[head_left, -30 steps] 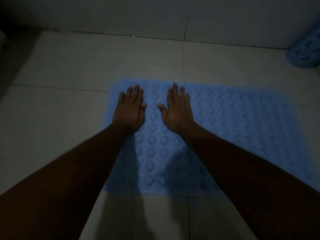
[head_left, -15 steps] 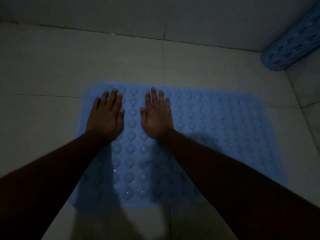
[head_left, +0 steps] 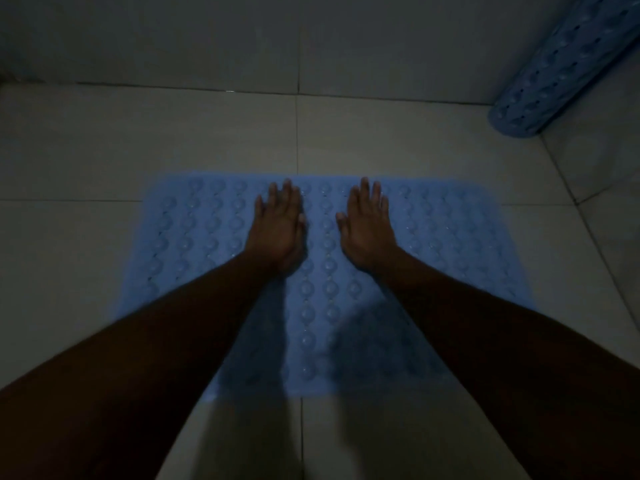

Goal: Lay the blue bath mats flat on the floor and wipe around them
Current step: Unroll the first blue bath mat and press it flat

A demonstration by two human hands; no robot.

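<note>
A blue bath mat, covered in rows of round suction bumps, lies flat on the tiled floor, its far edge parallel to the wall. Both hands rest palm-down on the mat's far middle part, side by side and a little apart. The left hand has its fingers straight and together, flat against the bumps; the right hand is likewise released, fingers extended and thumb spread toward the left. Neither grasps anything. Both forearms reach in from the near edge. At the far right, a second blue mat, rolled up, leans in the corner, well apart from the flat one.
</note>
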